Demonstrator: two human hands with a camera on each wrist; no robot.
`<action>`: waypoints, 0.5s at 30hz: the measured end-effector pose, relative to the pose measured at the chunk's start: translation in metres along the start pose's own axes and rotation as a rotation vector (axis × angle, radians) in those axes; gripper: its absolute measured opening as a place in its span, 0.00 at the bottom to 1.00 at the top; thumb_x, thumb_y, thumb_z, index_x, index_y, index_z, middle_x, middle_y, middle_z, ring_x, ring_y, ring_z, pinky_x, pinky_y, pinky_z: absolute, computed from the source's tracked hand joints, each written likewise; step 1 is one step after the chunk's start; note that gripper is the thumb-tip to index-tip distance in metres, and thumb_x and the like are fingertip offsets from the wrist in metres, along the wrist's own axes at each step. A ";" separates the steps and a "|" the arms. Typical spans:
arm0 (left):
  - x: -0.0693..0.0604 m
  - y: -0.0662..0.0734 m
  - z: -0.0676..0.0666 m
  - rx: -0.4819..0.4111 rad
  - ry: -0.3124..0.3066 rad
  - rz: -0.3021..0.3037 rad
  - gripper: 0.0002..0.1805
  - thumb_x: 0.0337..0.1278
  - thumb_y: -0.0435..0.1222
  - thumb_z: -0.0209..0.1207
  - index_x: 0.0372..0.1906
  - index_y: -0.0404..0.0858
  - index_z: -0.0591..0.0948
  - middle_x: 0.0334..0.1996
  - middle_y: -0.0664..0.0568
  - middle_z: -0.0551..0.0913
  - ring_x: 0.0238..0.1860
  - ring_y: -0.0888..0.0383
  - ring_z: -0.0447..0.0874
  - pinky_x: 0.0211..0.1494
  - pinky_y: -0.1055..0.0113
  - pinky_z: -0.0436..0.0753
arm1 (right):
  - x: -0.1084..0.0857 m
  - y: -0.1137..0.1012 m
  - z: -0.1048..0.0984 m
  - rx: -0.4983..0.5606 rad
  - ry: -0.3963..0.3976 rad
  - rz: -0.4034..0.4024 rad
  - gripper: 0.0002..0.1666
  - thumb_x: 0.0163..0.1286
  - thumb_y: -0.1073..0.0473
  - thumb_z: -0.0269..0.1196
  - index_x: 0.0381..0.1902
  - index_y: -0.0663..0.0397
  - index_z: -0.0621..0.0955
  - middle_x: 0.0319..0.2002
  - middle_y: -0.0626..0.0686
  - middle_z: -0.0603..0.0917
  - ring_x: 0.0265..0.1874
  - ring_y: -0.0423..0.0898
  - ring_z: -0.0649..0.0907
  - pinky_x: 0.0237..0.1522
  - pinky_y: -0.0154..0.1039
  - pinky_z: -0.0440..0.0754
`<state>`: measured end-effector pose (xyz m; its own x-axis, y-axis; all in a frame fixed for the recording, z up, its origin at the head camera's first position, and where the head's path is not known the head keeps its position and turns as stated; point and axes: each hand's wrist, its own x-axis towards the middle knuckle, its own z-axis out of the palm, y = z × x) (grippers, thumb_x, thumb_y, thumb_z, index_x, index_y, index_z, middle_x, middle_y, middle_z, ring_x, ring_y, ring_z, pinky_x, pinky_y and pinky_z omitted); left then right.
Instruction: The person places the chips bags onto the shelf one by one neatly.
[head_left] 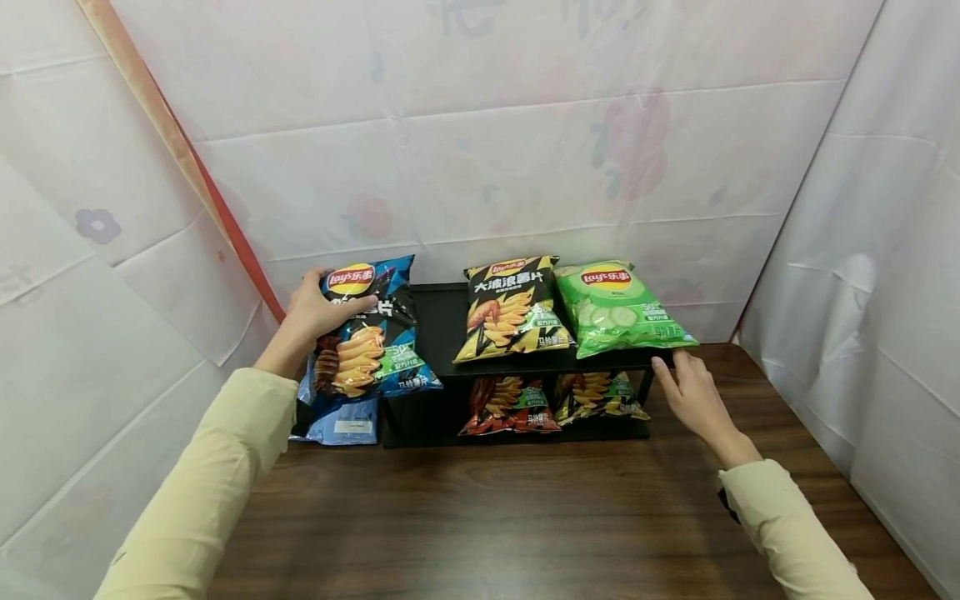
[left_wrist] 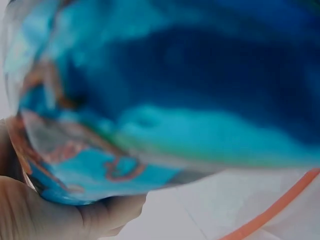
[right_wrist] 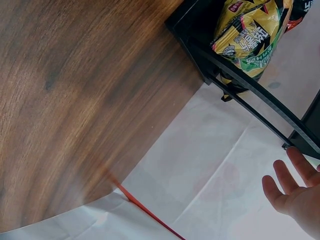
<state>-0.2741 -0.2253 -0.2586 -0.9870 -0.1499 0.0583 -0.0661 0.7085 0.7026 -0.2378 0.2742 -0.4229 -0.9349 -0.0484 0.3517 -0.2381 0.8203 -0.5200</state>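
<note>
My left hand point(head_left: 318, 315) grips a blue-and-black bag of potato chips point(head_left: 367, 350) by its upper left side, thumb across the front. The bag is tilted at the left end of a black two-tier shelf point(head_left: 442, 321); in the left wrist view the blue chip bag point(left_wrist: 200, 90) fills most of the picture, blurred. At the shelf's right end, my right hand point(head_left: 697, 400) is beside the top tier's corner, just below a green chip bag point(head_left: 618, 308). In the right wrist view the right hand point(right_wrist: 295, 192) has its fingers loosely extended near the shelf's end frame.
A black-and-yellow chip bag point(head_left: 513, 308) lies on the top tier. Below it are a red chip bag point(head_left: 513, 407) and another yellow-and-black bag point(head_left: 600, 396). A light blue packet point(head_left: 345, 423) lies left of the shelf on the wooden table point(head_left: 465, 517). White cloth walls point(head_left: 487, 167) enclose the table.
</note>
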 end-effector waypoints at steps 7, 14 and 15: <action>0.011 0.009 0.012 -0.006 -0.033 0.005 0.55 0.43 0.58 0.62 0.71 0.38 0.47 0.61 0.33 0.60 0.57 0.40 0.63 0.58 0.47 0.71 | 0.000 0.000 0.000 0.001 0.010 -0.009 0.30 0.74 0.45 0.39 0.50 0.72 0.66 0.43 0.74 0.69 0.41 0.67 0.70 0.35 0.57 0.66; 0.021 0.014 0.025 -0.026 -0.058 -0.013 0.54 0.44 0.56 0.63 0.71 0.39 0.48 0.62 0.33 0.60 0.58 0.41 0.64 0.60 0.48 0.70 | 0.000 0.000 0.000 0.007 0.009 -0.008 0.30 0.74 0.45 0.39 0.49 0.71 0.66 0.44 0.74 0.68 0.43 0.68 0.69 0.36 0.59 0.66; 0.023 0.014 0.027 -0.028 -0.062 -0.017 0.54 0.44 0.56 0.63 0.71 0.39 0.48 0.62 0.34 0.60 0.59 0.41 0.64 0.60 0.47 0.69 | 0.000 0.000 0.000 0.009 0.009 -0.008 0.30 0.74 0.45 0.39 0.50 0.71 0.65 0.44 0.75 0.68 0.43 0.69 0.69 0.37 0.60 0.66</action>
<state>-0.3017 -0.2001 -0.2667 -0.9930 -0.1182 0.0028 -0.0797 0.6862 0.7230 -0.2375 0.2743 -0.4234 -0.9303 -0.0500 0.3632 -0.2485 0.8146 -0.5242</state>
